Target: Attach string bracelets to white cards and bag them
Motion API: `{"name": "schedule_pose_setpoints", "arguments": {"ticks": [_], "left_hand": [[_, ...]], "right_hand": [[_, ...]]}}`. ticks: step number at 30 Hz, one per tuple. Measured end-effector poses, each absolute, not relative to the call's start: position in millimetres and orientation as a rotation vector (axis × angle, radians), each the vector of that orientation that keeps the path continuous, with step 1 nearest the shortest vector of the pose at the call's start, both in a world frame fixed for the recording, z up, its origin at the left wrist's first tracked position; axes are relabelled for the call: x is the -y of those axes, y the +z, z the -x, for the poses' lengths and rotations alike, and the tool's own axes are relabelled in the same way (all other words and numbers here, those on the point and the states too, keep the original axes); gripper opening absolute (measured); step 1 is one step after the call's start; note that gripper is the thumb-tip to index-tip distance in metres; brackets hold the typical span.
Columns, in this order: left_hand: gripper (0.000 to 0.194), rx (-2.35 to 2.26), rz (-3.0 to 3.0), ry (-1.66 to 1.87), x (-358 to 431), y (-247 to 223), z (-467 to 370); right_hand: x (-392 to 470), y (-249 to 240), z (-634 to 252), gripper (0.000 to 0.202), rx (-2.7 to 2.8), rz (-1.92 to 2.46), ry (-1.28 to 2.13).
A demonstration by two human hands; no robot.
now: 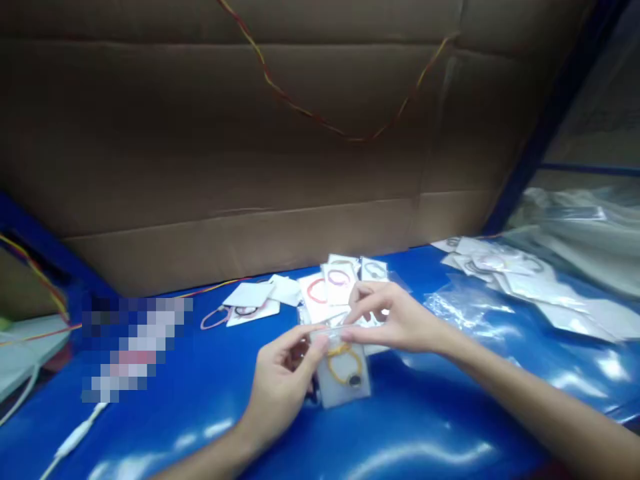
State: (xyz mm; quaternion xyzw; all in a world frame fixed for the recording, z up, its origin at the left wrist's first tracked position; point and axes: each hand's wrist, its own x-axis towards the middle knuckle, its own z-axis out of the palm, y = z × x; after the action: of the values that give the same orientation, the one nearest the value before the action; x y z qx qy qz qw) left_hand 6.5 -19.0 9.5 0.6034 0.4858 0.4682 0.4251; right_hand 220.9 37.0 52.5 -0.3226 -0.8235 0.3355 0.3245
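Observation:
A small clear bag (333, 393) with a white card in it hangs between my two hands. Through the plastic shows a yellow cord bracelet (359, 361) with a dark round piece at its lower end. My left hand (277, 380) is closed in a pinch on the bag's upper left corner. Thumb and fingers of my right hand (387, 317) pinch along its top edge. Just behind them lies a pile of bagged bracelets on white cards, among them a red bracelet (317, 291) and a purple bracelet (340, 278).
Loose white cards (249, 294) and a pink cord loop (215, 319) lie to the left. Clear empty bags (467, 303) and a heap of white cards (555, 283) are at right. A cardboard wall (300, 167) closes off the back of the blue table (225, 400).

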Motion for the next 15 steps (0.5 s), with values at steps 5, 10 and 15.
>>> {"name": "schedule_pose_setpoints", "arguments": {"ticks": [5,10,15], "left_hand": [[0.035,-1.207,-1.591,1.262,16.3,10.5,-4.2],[0.034,-1.208,-1.548,1.193,15.5,10.9,-4.3],[0.038,-1.183,-1.439,1.139,16.2,8.8,-5.6]], "right_hand": [[-37.0,50.5,-220.0,0.041,2.112,0.971,1.113],[-39.0,48.7,-219.2,0.047,1.995,1.002,1.308],[-39.5,47.7,-219.5,0.051,1.885,1.031,1.416]]}}
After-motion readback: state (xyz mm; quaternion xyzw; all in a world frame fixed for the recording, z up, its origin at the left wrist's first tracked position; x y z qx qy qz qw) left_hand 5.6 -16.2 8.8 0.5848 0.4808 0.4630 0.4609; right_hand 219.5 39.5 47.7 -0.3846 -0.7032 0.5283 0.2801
